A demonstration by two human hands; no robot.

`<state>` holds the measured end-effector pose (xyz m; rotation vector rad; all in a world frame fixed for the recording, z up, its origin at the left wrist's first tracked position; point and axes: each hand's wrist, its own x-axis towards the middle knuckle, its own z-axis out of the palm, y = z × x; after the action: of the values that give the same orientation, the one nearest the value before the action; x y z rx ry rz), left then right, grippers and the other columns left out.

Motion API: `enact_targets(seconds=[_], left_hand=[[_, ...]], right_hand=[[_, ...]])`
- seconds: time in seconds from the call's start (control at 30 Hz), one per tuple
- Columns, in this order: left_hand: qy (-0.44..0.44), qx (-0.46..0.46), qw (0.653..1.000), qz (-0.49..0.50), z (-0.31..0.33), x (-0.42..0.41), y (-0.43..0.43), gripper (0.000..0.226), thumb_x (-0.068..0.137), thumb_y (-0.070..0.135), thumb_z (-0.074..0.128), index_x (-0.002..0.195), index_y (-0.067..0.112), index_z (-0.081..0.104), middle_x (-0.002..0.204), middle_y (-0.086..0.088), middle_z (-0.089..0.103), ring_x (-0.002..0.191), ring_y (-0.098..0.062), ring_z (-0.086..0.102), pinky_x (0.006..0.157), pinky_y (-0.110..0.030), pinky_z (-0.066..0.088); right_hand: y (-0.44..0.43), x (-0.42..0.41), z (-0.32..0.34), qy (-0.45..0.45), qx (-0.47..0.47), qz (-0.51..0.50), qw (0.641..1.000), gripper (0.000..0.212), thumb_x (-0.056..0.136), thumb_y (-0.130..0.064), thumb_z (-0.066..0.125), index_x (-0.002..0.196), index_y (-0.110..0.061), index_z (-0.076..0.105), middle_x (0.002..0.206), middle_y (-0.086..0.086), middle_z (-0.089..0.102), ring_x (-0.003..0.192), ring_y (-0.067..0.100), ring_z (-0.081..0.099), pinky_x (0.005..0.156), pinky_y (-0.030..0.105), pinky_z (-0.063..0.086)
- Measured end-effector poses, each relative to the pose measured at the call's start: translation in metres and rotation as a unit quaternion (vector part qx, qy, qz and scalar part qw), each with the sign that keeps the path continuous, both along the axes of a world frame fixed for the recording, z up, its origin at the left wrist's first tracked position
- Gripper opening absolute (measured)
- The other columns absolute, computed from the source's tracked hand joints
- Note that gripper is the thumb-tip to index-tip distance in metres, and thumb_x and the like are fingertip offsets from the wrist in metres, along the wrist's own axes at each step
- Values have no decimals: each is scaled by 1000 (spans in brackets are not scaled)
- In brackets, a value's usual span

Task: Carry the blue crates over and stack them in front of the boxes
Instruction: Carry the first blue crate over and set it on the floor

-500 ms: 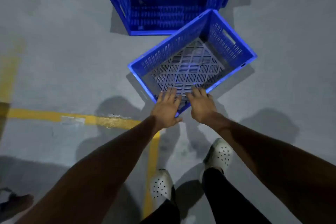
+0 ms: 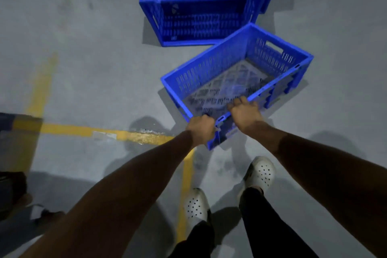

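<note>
Your left hand (image 2: 200,130) and right hand (image 2: 245,111) each curl around the near rim of the open blue slotted plastic crate (image 2: 209,73). It sits askew just in front of the stacked blue plastic crates (image 2: 201,6), on grey concrete floor (image 2: 83,48) beyond a yellow painted line (image 2: 69,129).

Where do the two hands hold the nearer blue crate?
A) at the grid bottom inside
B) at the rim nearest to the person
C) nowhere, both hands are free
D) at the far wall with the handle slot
B: the left hand and the right hand both curl their fingers over the near rim of the nearer blue crate.
</note>
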<state>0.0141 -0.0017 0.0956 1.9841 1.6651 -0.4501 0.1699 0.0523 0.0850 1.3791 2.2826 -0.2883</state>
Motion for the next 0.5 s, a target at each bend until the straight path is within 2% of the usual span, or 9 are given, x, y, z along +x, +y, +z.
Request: enact_targets(seconds=[0.1, 0.17, 0.27, 0.37, 0.43, 0.5], left_hand=[[-19, 37, 999, 5, 70, 8, 7, 42, 98, 44, 42, 125, 14, 55, 118, -18, 65, 109, -38, 60, 88, -42, 47], [-60, 48, 997, 27, 120, 17, 14, 44, 99, 47, 40, 128, 17, 52, 118, -18, 65, 110, -37, 60, 89, -43, 45], [-128, 40, 988, 80, 204, 39, 28, 39, 96, 49, 47, 102, 12, 58, 109, -19, 66, 104, -38, 60, 80, -42, 45], [-184, 27, 976, 116, 294, 66, 40, 36, 89, 48, 59, 75, 15, 51, 91, -14, 66, 91, -37, 60, 67, -36, 44], [-211, 27, 968, 133, 357, 86, 42, 36, 83, 46, 66, 70, 17, 52, 79, -6, 63, 82, -32, 61, 62, -32, 42], [-241, 43, 961, 130, 416, 110, 45, 29, 77, 42, 72, 75, 19, 53, 83, -3, 64, 81, -28, 61, 64, -32, 45]], right_hand=[[21, 18, 69, 41, -17, 15, 999, 38, 93, -9, 45, 131, -15, 50, 132, 12, 47, 129, 31, 38, 95, 49, 42], [37, 34, 119, 83, -57, 27, 995, 35, 91, -9, 50, 125, -17, 56, 124, 12, 52, 124, 31, 46, 91, 44, 44], [48, 60, 202, 122, -106, 3, 987, 22, 91, -16, 59, 112, -18, 64, 115, 11, 59, 114, 30, 55, 86, 36, 44], [35, 87, 287, 145, -118, -30, 982, 14, 88, -12, 60, 101, -14, 65, 107, 15, 63, 104, 33, 58, 82, 37, 44], [16, 110, 344, 165, -104, -64, 979, 17, 86, -7, 58, 100, -12, 65, 104, 15, 64, 100, 34, 58, 80, 38, 45], [-4, 135, 398, 194, -71, -109, 972, 16, 85, -6, 59, 100, -7, 66, 101, 16, 67, 96, 36, 59, 79, 40, 46]])
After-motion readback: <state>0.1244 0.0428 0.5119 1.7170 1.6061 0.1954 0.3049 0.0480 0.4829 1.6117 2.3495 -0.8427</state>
